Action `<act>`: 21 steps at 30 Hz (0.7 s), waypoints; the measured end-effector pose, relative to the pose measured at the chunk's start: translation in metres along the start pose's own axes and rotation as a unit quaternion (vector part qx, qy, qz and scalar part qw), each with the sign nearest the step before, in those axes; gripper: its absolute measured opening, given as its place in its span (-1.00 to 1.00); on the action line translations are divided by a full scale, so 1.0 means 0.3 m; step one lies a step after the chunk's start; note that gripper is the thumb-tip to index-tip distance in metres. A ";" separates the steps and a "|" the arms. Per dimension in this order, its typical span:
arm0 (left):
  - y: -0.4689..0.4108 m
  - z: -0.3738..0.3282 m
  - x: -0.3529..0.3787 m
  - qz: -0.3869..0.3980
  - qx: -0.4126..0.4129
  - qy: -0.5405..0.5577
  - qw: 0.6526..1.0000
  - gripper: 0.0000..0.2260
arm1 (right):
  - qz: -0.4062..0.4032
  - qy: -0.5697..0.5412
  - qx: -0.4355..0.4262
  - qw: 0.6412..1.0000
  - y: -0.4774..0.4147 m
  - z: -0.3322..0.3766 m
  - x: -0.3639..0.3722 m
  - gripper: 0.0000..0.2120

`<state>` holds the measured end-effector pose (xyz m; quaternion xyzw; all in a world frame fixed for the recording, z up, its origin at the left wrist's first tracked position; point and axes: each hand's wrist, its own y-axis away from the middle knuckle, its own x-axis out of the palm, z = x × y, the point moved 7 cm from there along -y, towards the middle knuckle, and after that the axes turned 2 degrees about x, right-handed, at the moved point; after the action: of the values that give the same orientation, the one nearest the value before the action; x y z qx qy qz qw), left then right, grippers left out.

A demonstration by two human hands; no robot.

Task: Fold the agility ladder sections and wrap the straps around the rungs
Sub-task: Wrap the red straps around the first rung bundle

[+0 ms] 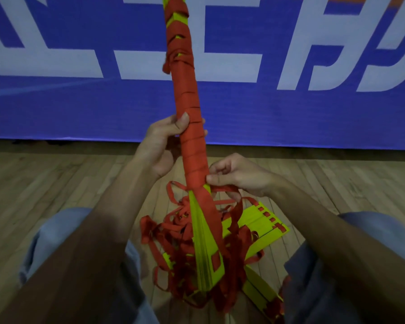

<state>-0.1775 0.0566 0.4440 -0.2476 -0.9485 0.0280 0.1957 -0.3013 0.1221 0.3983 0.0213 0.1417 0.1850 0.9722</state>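
Note:
A stack of yellow ladder rungs (205,244) stands nearly upright in front of me, and red strap wrapping (188,99) covers most of its length up to the top of the frame. My left hand (161,146) grips the wrapped bundle around its middle, thumb on the front. Lower down, my right hand (234,176) pinches a loose red strap (225,188) against the bundle just below the last turn. The lower yellow ends fan out bare. A tangle of loose red straps (173,232) hangs around them.
More yellow rungs (257,226) lie flat on the wooden floor (33,183) between my knees, with another rung section (262,293) nearer my right leg. A blue banner with white shapes (80,108) stands along the floor just behind the bundle.

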 end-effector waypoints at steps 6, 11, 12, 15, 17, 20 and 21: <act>-0.041 0.017 -0.074 -0.134 0.025 -0.067 0.988 -0.78 | -0.111 0.134 0.007 0.985 -0.008 0.004 -0.048 -0.77; -0.057 0.035 -0.103 -0.231 0.056 -0.105 0.965 -0.76 | -0.156 0.336 -0.010 0.929 -0.007 0.022 -0.033 -0.61; -0.057 0.043 -0.103 -0.243 0.059 -0.110 0.962 -0.77 | -0.157 0.357 -0.005 0.921 -0.012 0.013 -0.022 -0.56; -0.059 0.067 -0.103 -0.258 0.047 -0.128 0.956 -0.65 | -0.163 0.355 -0.012 0.920 -0.021 0.008 -0.007 -0.66; -0.055 0.065 -0.098 -0.255 0.035 -0.133 0.957 -0.43 | -0.163 0.312 -0.021 0.936 -0.016 0.019 -0.021 -0.74; -0.058 0.047 -0.080 -0.213 0.037 -0.112 0.970 -0.49 | -0.152 0.168 -0.008 0.974 0.003 0.024 -0.066 -0.82; -0.057 0.036 -0.070 -0.197 0.042 -0.102 0.974 -0.56 | -0.145 0.119 -0.010 0.982 0.009 0.025 -0.080 -0.86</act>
<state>-0.1727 0.0320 0.4292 -0.0428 -0.9915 0.0540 0.1101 -0.3215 0.1160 0.4123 -0.0314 0.2559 0.0444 0.9652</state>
